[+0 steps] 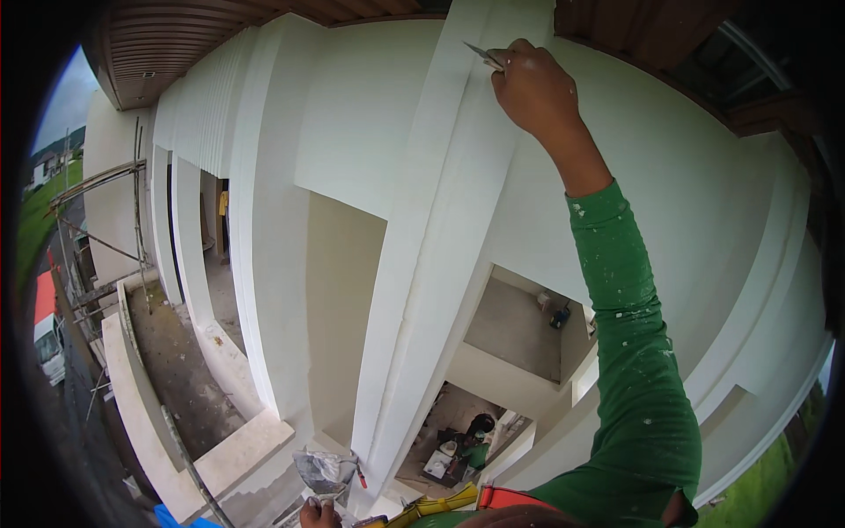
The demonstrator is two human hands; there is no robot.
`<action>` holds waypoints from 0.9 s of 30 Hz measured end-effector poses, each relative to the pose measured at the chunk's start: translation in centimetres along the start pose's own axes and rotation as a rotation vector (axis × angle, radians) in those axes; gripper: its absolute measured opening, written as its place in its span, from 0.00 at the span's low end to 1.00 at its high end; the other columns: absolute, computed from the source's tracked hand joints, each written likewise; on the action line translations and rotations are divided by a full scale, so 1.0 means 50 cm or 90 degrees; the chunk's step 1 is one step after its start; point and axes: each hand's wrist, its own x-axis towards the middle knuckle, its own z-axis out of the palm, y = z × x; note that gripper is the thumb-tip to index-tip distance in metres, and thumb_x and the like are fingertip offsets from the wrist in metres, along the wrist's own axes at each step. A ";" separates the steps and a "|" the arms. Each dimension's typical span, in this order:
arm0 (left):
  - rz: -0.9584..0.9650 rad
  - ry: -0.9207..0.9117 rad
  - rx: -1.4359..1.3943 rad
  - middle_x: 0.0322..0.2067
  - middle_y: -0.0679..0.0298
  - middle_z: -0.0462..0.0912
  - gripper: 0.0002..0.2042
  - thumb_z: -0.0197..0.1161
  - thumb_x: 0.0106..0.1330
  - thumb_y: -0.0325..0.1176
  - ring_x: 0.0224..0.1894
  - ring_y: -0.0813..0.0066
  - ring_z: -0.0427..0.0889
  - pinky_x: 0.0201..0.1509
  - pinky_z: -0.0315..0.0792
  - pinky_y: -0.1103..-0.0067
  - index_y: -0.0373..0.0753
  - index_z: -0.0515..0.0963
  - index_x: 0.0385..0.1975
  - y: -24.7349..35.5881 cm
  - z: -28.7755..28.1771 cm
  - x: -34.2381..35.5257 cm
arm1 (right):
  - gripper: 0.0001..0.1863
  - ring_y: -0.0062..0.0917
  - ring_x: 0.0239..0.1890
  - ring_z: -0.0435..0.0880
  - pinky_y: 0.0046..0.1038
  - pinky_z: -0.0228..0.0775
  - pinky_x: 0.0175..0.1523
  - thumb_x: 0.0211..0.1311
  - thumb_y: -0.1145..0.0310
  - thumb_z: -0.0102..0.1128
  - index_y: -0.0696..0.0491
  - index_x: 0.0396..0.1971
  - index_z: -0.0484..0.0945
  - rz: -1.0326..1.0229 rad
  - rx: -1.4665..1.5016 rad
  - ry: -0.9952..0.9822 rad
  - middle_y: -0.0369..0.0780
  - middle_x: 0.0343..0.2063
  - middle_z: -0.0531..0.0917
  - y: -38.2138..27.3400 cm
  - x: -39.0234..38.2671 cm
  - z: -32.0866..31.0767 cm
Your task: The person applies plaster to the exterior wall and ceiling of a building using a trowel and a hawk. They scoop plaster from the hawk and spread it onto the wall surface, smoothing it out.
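High on the white column (440, 220), my right hand (537, 84) is closed around a putty knife (482, 56). Its thin blade points up and left, beside the column's face. My right arm stretches up in a green sleeve (629, 299) spotted with white. Low in the view, my left hand (319, 513) is closed just below a grey plate smeared with white (324, 471), which it seems to grip. A small red-handled tool (361, 477) shows by the plate's right edge, partly hidden. A yellow strap (431, 506) and a red strap (519, 498) cross my body.
Far below, a person in green (476, 455) is beside dark items inside a doorway. A ledge with a raised rim (238, 449) lies at lower left, with pole scaffolding (97, 185) beyond it. A brown slatted eave (176, 44) hangs overhead. A red-and-white truck (48, 330) stands outside.
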 end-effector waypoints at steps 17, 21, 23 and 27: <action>0.106 0.019 -0.395 0.21 0.64 0.77 0.10 0.64 0.68 0.32 0.19 0.79 0.75 0.21 0.67 0.80 0.35 0.71 0.37 0.415 0.009 0.105 | 0.12 0.35 0.42 0.84 0.34 0.76 0.49 0.51 0.80 0.61 0.54 0.38 0.78 0.332 1.051 -0.339 0.47 0.41 0.82 -0.416 -0.925 -0.185; 0.337 0.203 0.107 0.25 0.57 0.79 0.13 0.69 0.54 0.23 0.20 0.61 0.79 0.23 0.72 0.73 0.34 0.73 0.36 0.367 -0.010 0.134 | 0.15 0.29 0.45 0.84 0.32 0.76 0.51 0.55 0.78 0.61 0.55 0.44 0.77 1.370 1.438 -0.649 0.43 0.42 0.83 -0.410 -0.914 -0.264; 0.415 0.219 0.214 0.30 0.58 0.81 0.18 0.70 0.46 0.23 0.24 0.59 0.82 0.25 0.74 0.72 0.35 0.74 0.38 0.346 -0.007 0.143 | 0.16 0.30 0.47 0.84 0.31 0.74 0.56 0.58 0.79 0.59 0.56 0.47 0.75 1.599 1.580 -0.606 0.41 0.43 0.83 -0.411 -0.892 -0.290; 0.537 0.138 0.330 0.30 0.56 0.81 0.18 0.66 0.40 0.22 0.26 0.61 0.82 0.28 0.74 0.70 0.33 0.76 0.35 0.339 -0.017 0.099 | 0.15 0.30 0.48 0.84 0.34 0.75 0.56 0.62 0.71 0.56 0.55 0.48 0.76 1.424 1.440 -0.614 0.41 0.44 0.84 -0.411 -0.934 -0.301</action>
